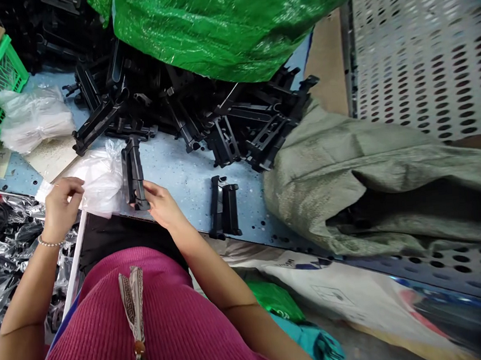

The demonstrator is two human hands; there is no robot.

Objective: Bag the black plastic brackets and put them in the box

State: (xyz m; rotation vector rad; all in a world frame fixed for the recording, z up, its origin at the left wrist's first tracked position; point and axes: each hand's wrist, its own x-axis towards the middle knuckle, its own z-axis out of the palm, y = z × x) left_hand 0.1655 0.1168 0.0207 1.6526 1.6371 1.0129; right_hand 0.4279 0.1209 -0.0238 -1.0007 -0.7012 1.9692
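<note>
On my feed, the right hand [164, 207] is clamped on a black part [132, 169] at the surface's [173, 168] near edge, by the bags [99, 180]. Left hand [62, 204] is at the bags' left side; can't tell if it's pinching one. Spare part [225, 208] lies to the right, heap [176, 104] behind.
</note>
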